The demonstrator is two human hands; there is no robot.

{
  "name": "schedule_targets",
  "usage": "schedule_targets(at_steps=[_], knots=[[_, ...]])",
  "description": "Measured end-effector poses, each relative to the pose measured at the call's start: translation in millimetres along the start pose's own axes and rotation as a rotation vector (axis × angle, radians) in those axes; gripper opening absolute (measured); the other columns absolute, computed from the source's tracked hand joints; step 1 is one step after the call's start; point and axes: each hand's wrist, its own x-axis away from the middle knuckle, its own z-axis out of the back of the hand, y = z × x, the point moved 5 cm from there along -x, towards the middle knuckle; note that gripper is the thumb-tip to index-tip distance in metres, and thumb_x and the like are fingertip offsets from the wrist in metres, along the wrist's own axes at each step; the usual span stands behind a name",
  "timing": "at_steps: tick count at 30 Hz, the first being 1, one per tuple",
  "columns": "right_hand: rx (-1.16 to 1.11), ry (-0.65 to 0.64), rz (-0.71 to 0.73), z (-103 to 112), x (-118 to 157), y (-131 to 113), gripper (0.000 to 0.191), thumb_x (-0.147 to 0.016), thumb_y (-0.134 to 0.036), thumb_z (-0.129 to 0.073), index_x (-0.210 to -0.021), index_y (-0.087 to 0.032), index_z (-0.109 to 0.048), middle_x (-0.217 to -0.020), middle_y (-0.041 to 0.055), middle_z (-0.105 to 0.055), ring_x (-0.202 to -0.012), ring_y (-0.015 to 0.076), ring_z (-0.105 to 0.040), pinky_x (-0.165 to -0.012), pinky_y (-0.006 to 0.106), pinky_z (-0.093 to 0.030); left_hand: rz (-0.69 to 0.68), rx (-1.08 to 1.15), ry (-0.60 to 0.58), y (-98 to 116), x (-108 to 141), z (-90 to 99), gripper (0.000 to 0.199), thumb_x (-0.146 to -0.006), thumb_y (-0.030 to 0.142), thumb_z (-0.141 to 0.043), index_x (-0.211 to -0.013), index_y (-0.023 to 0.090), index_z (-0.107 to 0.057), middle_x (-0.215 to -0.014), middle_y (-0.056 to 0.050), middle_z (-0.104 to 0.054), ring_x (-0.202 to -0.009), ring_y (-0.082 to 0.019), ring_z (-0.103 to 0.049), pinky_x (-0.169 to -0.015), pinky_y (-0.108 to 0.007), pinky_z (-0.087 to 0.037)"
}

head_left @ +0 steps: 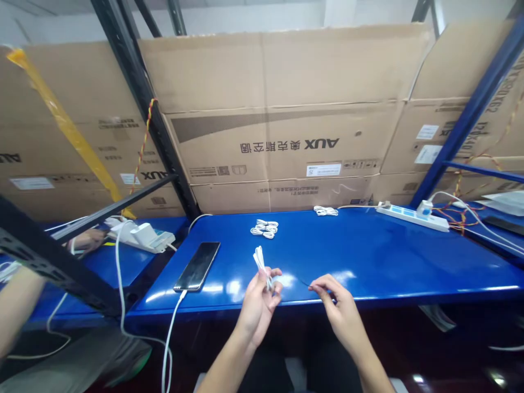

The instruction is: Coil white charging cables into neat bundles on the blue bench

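Observation:
My left hand (262,297) is closed around a folded bundle of white cable (259,258), whose looped end sticks up above the fingers. To the right, my right hand (333,297) pinches a thin dark tie (305,283) between thumb and forefinger, apart from the bundle. Both hands are at the front edge of the blue table (286,251). Beyond my left hand lie coiled white cables (264,228), and another white coil (326,210) rests near the back edge.
A black phone (197,266) with a white cable plugged in lies on the left. Power strips (413,216) (141,236) sit at the right and left. Cardboard (286,131) stands behind, between metal posts. Another person's arm (20,305) shows at far left.

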Motion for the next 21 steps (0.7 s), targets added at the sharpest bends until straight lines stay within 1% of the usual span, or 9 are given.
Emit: schedule_targets(at_steps=[3,5,7,9,13,15,17,19,21], knots=[[-0.116,-0.088,-0.048,-5.5,-2.1,-11.1,0.032,-0.098,-0.045,-0.056,-0.079,-0.021,-0.068,-0.083,0.0044,-0.065,-0.078,0.0211,-0.061,-0.072,0.03,-0.048,-0.039,-0.191,-0.036,-4.8,-0.7,1.9,0.041,-0.088,0.06,-0.062,-0.085,0.02,-0.052,-0.069,0.005,-0.05,-0.048,-0.007,-0.035,-0.041,-0.018,-0.024],[-0.196,-0.163,-0.086,-16.8,-4.4,-14.5,0.031,-0.093,-0.047,-0.063,-0.077,-0.021,-0.07,-0.08,0.0039,-0.068,-0.08,0.0219,-0.065,-0.076,0.031,-0.05,-0.084,-0.329,-0.068,-8.4,2.8,-0.6,0.034,-0.088,0.053,-0.065,-0.082,0.02,-0.058,-0.067,0.003,-0.052,-0.054,-0.012,-0.044,-0.048,-0.022,-0.036],[-0.269,-0.175,-0.131,-27.4,-6.9,-11.1,0.027,-0.09,-0.046,-0.068,-0.081,-0.021,-0.069,-0.081,0.0038,-0.07,-0.084,0.0234,-0.068,-0.082,0.033,-0.052,-0.152,-0.446,-0.084,-8.9,7.8,-4.1,0.023,-0.09,0.044,-0.065,-0.088,0.021,-0.063,-0.079,-0.002,-0.062,-0.074,-0.019,-0.056,-0.068,-0.029,-0.046],[-0.33,-0.135,-0.174,-33.9,-8.7,-2.2,0.026,-0.088,-0.047,-0.069,-0.087,-0.022,-0.063,-0.081,0.0029,-0.071,-0.084,0.0236,-0.07,-0.082,0.034,-0.052,-0.197,-0.537,-0.111,-7.5,11.9,-8.0,0.017,-0.093,0.038,-0.061,-0.095,0.021,-0.065,-0.088,-0.005,-0.067,-0.086,-0.024,-0.059,-0.081,-0.034,-0.046],[-0.402,-0.044,-0.215,-35.4,-8.6,18.2,0.034,-0.086,-0.048,-0.071,-0.094,-0.026,-0.047,-0.074,-0.0011,-0.07,-0.079,0.023,-0.071,-0.079,0.036,-0.052,-0.219,-0.636,-0.196,-3.1,15.2,-15.9,0.025,-0.098,0.04,-0.051,-0.106,0.021,-0.065,-0.095,-0.007,-0.07,-0.086,-0.025,-0.062,-0.085,-0.037,-0.046],[-0.411,-0.018,-0.217,-34.2,-8.1,24.8,0.038,-0.085,-0.048,-0.072,-0.097,-0.027,-0.044,-0.073,-0.0015,-0.07,-0.077,0.0238,-0.071,-0.08,0.038,-0.052,-0.219,-0.642,-0.232,-2.2,16.0,-20.0,0.031,-0.099,0.044,-0.05,-0.115,0.022,-0.065,-0.106,-0.009,-0.071,-0.095,-0.026,-0.062,-0.093,-0.038,-0.045],[-0.401,-0.003,-0.213,-33.7,-7.9,28.9,0.04,-0.083,-0.048,-0.073,-0.099,-0.027,-0.044,-0.074,-0.0007,-0.07,-0.076,0.0246,-0.071,-0.079,0.039,-0.053,-0.209,-0.625,-0.242,-3.4,16.3,-22.9,0.038,-0.098,0.049,-0.049,-0.12,0.022,-0.065,-0.11,-0.009,-0.07,-0.1,-0.026,-0.061,-0.099,-0.039,-0.042],[-0.377,-0.001,-0.202,-34.4,-7.8,30.8,0.037,-0.084,-0.047,-0.072,-0.099,-0.026,-0.046,-0.075,0.0002,-0.071,-0.075,0.0246,-0.071,-0.076,0.037,-0.053,-0.181,-0.591,-0.216,-6.4,15.1,-22.9,0.045,-0.099,0.055,-0.044,-0.117,0.021,-0.066,-0.1,-0.008,-0.069,-0.09,-0.023,-0.061,-0.094,-0.037,-0.045],[-0.339,-0.015,-0.181,-35.6,-7.5,30.7,0.032,-0.087,-0.045,-0.069,-0.102,-0.025,-0.049,-0.077,0.0009,-0.072,-0.076,0.0241,-0.071,-0.074,0.035,-0.053,-0.135,-0.548,-0.17,-10.5,12.2,-20.5,0.051,-0.099,0.06,-0.039,-0.109,0.019,-0.066,-0.082,-0.004,-0.062,-0.071,-0.018,-0.054,-0.074,-0.031,-0.047]])
